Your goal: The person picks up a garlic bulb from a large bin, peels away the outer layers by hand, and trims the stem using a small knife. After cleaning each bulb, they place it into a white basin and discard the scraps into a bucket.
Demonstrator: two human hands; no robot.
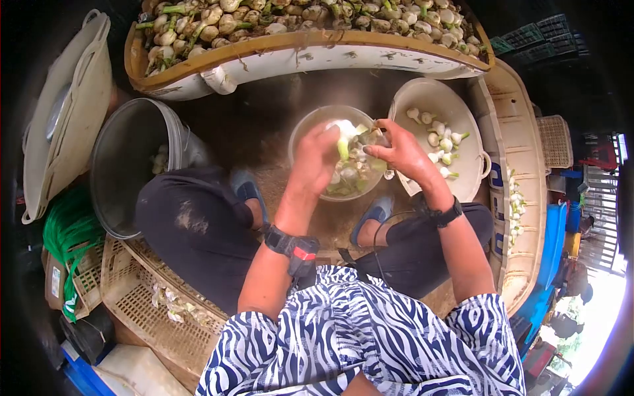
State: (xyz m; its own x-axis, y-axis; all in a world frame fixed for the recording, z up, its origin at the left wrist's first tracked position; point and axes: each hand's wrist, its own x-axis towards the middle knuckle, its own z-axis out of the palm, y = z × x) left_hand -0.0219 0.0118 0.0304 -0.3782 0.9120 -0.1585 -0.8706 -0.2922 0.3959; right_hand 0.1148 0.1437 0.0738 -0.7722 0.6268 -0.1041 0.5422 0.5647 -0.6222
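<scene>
Above a round translucent bowl between the feet, my left hand is closed around a white bulb with a green stem. My right hand is at the bowl's right side, thumb and index finger bent toward each other; whatever lies between them is too small to make out. Peelings and pale green stem pieces fill the bowl. Just right of my right hand, a white tub holds several cleaned bulbs.
A long trough heaped with unpeeled bulbs spans the top. On the left stand a grey bucket and stacked tubs. Plastic crates lie lower left; a long beige tray is at the right.
</scene>
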